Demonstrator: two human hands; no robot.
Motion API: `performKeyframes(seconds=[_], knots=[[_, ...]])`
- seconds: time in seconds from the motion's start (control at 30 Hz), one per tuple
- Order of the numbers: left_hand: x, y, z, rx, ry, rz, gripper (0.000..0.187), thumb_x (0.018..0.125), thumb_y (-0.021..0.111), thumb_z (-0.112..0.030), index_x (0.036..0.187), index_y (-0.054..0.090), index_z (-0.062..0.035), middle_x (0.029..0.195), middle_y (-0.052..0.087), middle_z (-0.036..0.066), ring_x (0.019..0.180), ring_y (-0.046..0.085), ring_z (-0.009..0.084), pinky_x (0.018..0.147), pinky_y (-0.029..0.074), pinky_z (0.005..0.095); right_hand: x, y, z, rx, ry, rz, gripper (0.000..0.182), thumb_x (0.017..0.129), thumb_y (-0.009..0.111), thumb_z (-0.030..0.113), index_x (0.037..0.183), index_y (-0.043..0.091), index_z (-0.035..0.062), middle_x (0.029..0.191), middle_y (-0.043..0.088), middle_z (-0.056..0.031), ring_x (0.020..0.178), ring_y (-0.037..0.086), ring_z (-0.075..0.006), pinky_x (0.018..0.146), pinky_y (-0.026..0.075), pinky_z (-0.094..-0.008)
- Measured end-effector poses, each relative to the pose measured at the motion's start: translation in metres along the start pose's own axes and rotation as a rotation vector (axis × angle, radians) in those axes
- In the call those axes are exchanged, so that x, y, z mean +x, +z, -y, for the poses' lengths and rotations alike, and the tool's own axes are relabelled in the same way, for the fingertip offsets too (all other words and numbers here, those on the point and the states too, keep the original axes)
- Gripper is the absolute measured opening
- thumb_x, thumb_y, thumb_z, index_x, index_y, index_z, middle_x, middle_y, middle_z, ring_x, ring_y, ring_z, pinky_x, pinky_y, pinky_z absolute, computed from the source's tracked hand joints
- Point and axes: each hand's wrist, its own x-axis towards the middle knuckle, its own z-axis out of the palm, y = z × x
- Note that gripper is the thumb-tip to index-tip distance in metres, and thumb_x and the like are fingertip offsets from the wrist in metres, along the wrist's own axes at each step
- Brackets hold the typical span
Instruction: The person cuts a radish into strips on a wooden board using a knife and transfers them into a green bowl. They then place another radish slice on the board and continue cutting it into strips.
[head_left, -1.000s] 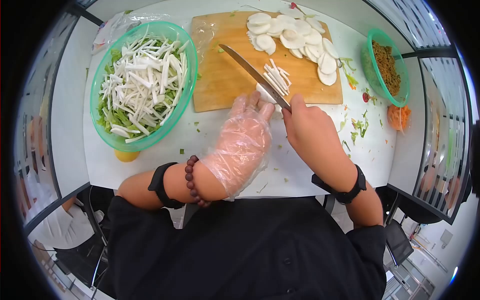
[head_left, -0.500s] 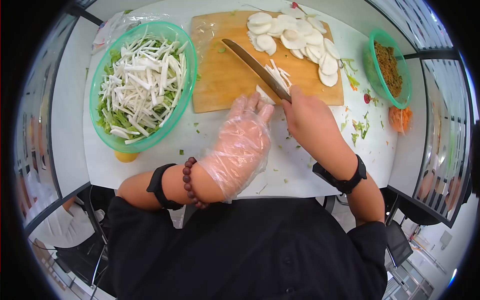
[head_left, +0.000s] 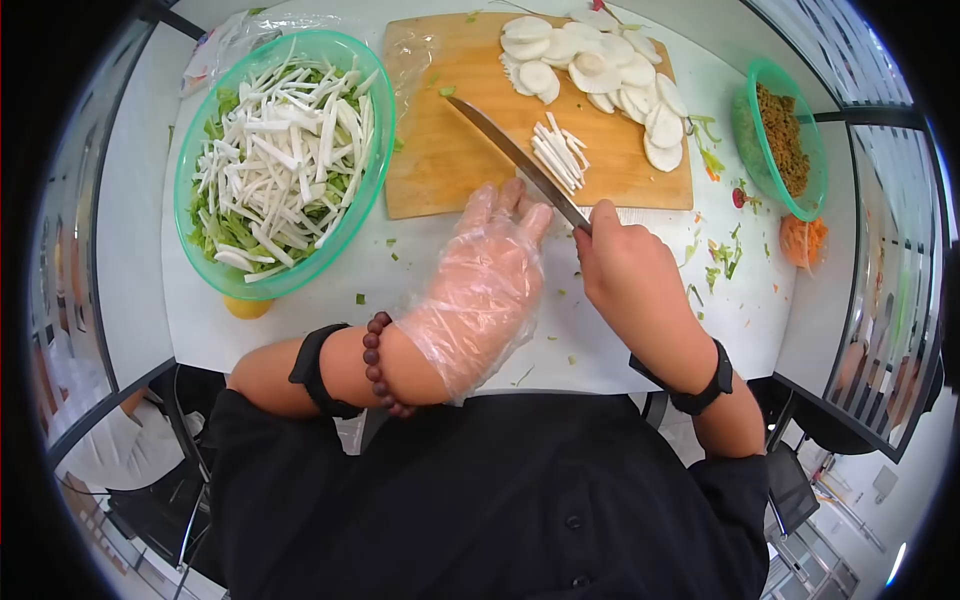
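My right hand (head_left: 635, 275) is bare and closed around the handle of a kitchen knife (head_left: 515, 155). The blade slants across the near part of a wooden cutting board (head_left: 440, 150), its tip toward the far left. My left hand (head_left: 485, 285) wears a clear plastic glove. Its fingers are bent together at the board's near edge, close to the blade, on a radish piece mostly hidden by fingers and knife. Just beyond the blade lies a small bundle of cut white radish strips (head_left: 560, 155). Round white radish slices (head_left: 590, 70) overlap at the board's far right.
At left, a green bowl (head_left: 384, 130) holds radish strips over chopped greens, with something yellow (head_left: 248, 307) under its edge. A smaller green bowl (head_left: 740, 135) of brown crumbly food stands at right beside bagged orange shreds (head_left: 803, 241). Vegetable scraps (head_left: 722, 258) litter the white table.
The knife has shifted slightly toward me, and more of the cut strips shows beyond the blade. The radish piece by my left fingertips is now mostly covered. The view has tilted a little.
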Motion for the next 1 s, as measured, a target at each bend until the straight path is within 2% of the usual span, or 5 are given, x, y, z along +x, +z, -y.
performKeyframes(seconds=[0.07,0.27,0.67,0.8,1.0], knots=[[0.001,0.002,0.000,-0.007,-0.013,-0.011,0.034,0.083,0.063,-0.008,0.113,0.067,0.0093,0.117,0.055,0.018,0.132,0.050,0.0361,0.114,0.036,0.0484,0.004,0.005,0.001,-0.020,0.004,-0.006,0.022,0.099,0.059,0.016,0.095,0.046,-0.0010,0.066,0.062,-0.0224,0.061,0.061,-0.0442,0.055,0.048,-0.0549],[-0.001,-0.004,-0.002,0.029,0.015,0.056,0.037,0.082,0.064,-0.008,0.114,0.066,0.0108,0.120,0.055,0.019,0.133,0.049,0.0372,0.113,0.036,0.0494,0.019,0.004,-0.006,0.025,-0.097,-0.181,0.017,0.093,0.059,0.010,0.096,0.051,-0.0049,0.067,0.063,-0.0226,0.062,0.064,-0.0425,0.056,0.051,-0.0505],[-0.003,0.001,-0.001,-0.028,0.002,-0.017,0.044,0.081,0.066,-0.009,0.119,0.063,0.0121,0.123,0.054,0.020,0.134,0.049,0.0373,0.115,0.035,0.0500,-0.004,0.001,0.001,0.096,0.006,-0.010,0.021,0.098,0.059,0.014,0.092,0.049,-0.0040,0.064,0.062,-0.0235,0.060,0.062,-0.0450,0.055,0.051,-0.0528],[0.002,-0.009,-0.001,-0.017,0.011,0.155,0.046,0.082,0.065,-0.011,0.121,0.063,0.0120,0.126,0.054,0.021,0.134,0.048,0.0377,0.116,0.033,0.0494,0.007,0.005,0.000,0.010,-0.074,-0.077,0.021,0.097,0.059,0.013,0.092,0.050,-0.0043,0.069,0.063,-0.0242,0.063,0.063,-0.0447,0.057,0.051,-0.0527],[-0.003,0.003,-0.001,0.105,0.002,0.094,0.052,0.086,0.062,-0.016,0.131,0.058,0.0112,0.135,0.051,0.021,0.139,0.043,0.0362,0.118,0.029,0.0503,0.014,0.001,-0.003,0.156,-0.056,-0.168,0.022,0.098,0.060,0.015,0.092,0.050,-0.0039,0.068,0.062,-0.0245,0.063,0.062,-0.0457,0.057,0.050,-0.0528]])
